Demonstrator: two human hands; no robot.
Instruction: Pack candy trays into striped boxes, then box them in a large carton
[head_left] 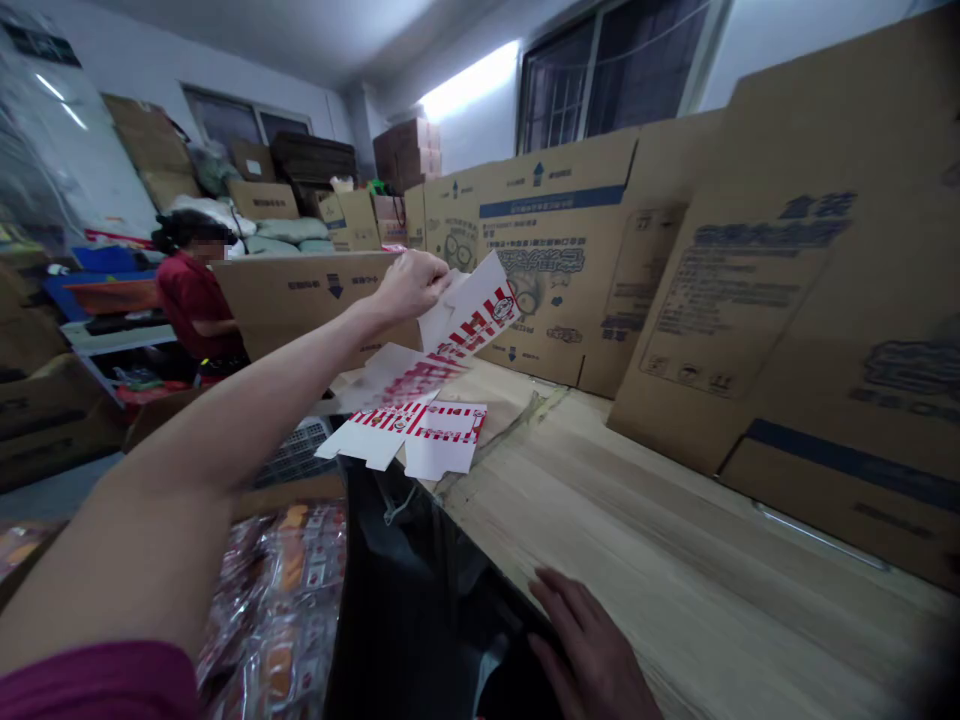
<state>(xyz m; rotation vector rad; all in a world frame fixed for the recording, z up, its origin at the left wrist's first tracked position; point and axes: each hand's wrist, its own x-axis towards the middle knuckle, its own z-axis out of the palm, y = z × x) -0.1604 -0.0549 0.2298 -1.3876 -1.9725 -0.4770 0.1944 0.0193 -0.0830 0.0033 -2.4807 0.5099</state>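
Stretched out ahead over the far end of the table, my left hand point(411, 288) grips an unfolded paper box point(480, 308), white with red stripes and small printed pictures. The box is tilted in the air and partly blurred. Below it, a second flat striped box blank point(442, 432) lies on the table end, its white flaps reaching over the edge. My right hand point(589, 650) is at the near edge of the table point(637, 500), fingers apart and holding nothing.
Large brown cardboard sheets point(555, 260) stand along the table's back. At lower left, an open carton holds clear-wrapped snack packs point(289, 600). A co-worker in a red shirt point(187, 295) is behind another cardboard panel point(315, 300). A grey plastic crate point(292, 455) sits below.
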